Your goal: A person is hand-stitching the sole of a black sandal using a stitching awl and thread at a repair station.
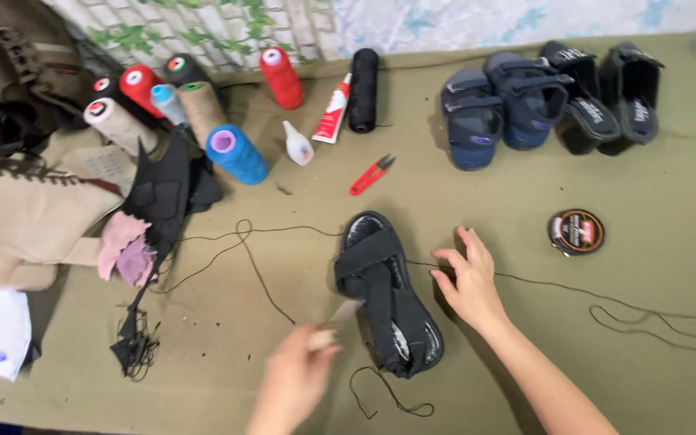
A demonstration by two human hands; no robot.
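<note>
Black strappy sandal [387,294] lies sole-down mid-cloth as your right hand [467,278], fingers spread flat beside it, seems to pin the long black thread [573,287], while your blurred left hand [296,379] pinches a small tool [340,318] at its straps.

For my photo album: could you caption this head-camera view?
Left hand holds a small tool beside a black sandal; right hand rests on the cloth near black thread.
</note>
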